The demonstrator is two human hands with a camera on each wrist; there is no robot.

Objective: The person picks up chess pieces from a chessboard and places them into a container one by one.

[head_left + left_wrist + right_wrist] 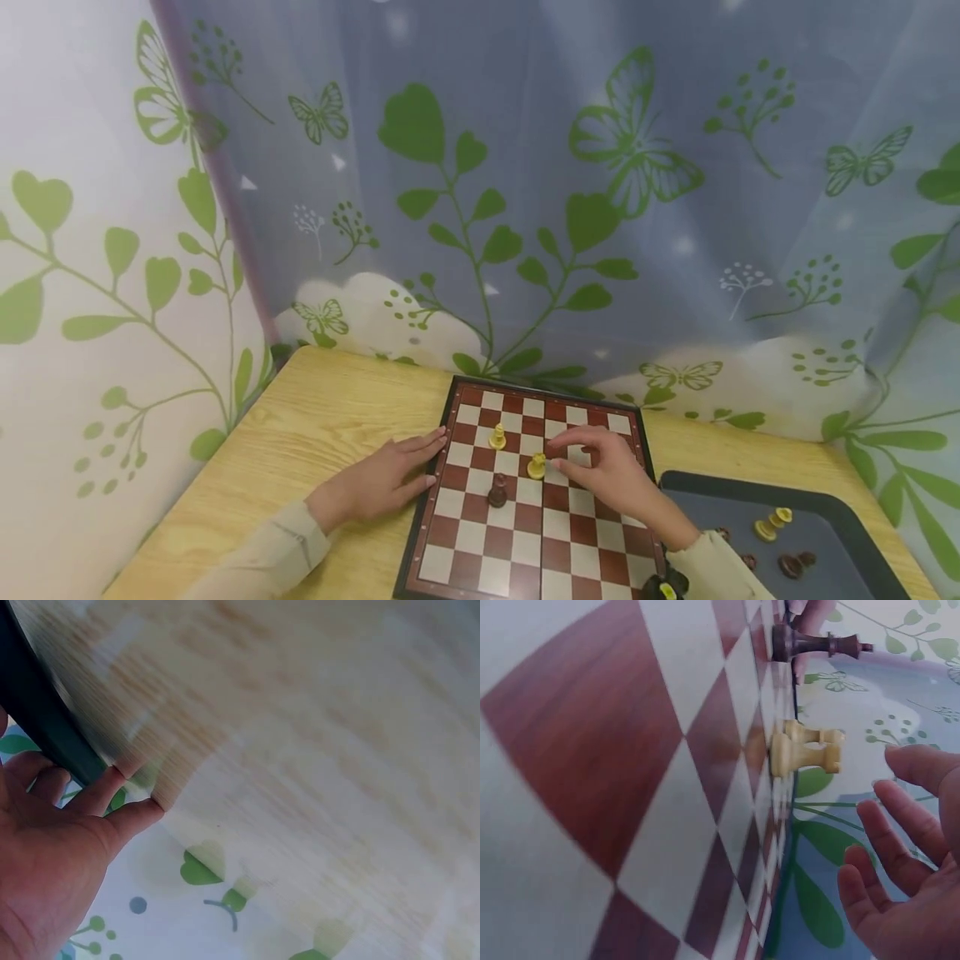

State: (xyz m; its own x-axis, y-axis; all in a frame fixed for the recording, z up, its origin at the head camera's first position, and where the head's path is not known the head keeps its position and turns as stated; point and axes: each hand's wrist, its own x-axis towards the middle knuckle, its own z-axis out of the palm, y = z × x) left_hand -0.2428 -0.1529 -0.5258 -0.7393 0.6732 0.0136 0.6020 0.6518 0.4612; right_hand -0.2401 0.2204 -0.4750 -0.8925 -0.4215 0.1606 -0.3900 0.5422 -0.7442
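Note:
A red and white chessboard (480, 546) with a black rim lies on the wooden table. My right hand (611, 471) is over it, thumb and forefinger spread beside a cream rook (536, 466). In the right wrist view a gap shows between the rook (806, 757) and the fingers of that hand (911, 877). Farther back stands a second cream piece (497, 437), partly hidden behind the rook in the right wrist view. A tall dark piece (498, 490) stands upright nearer me. My left hand (382, 479) rests at the board's left edge, fingers extended and holding nothing.
To the right of the board sits a dark tray (738, 483). In it a cream piece (772, 524) and a dark piece (797, 564) lie on their sides, with other dark bits partly behind my sleeve. A leaf-patterned curtain (525, 208) hangs along the table's back edge.

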